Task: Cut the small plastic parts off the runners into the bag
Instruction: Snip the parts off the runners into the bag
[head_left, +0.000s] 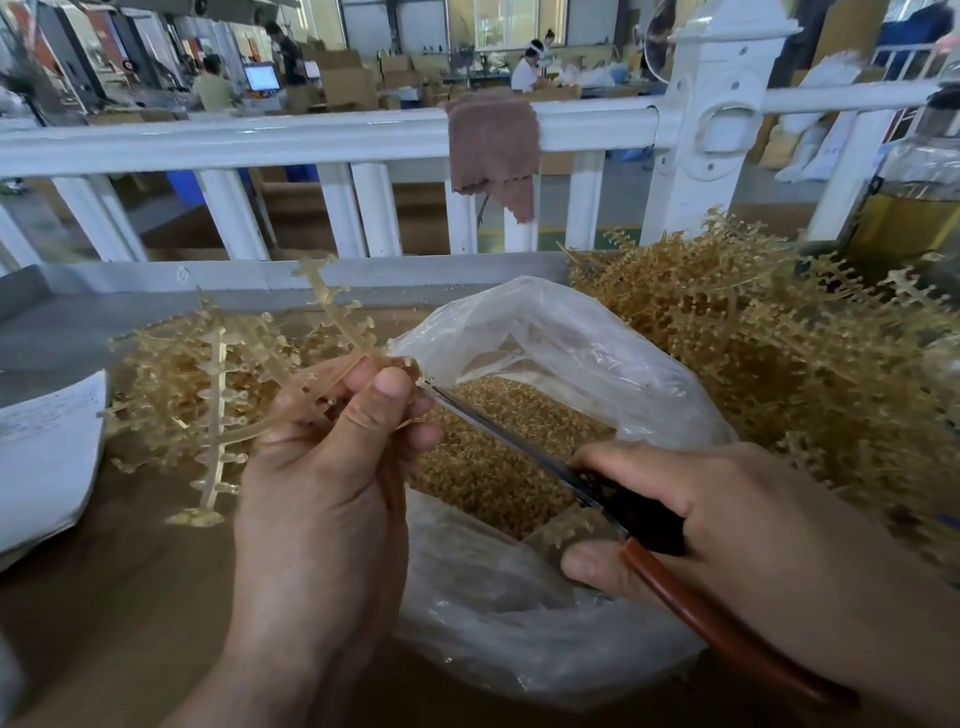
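Note:
My left hand (332, 467) pinches a translucent tan runner (332, 317) between thumb and fingers, holding it over the mouth of a clear plastic bag (571, 343). My right hand (727, 519) grips a pair of scissors (519, 441) with black and red-brown handles. The blade tips touch the runner's end beside my left thumb. The bag holds a heap of small tan cut parts (493, 431).
A large pile of uncut tan runners (753, 353) lies to the right, a smaller pile (197, 384) to the left. White paper (47, 457) sits at the left edge. A white railing (311, 140) with a brown cloth (493, 150) stands behind. A glass bottle (914, 197) is far right.

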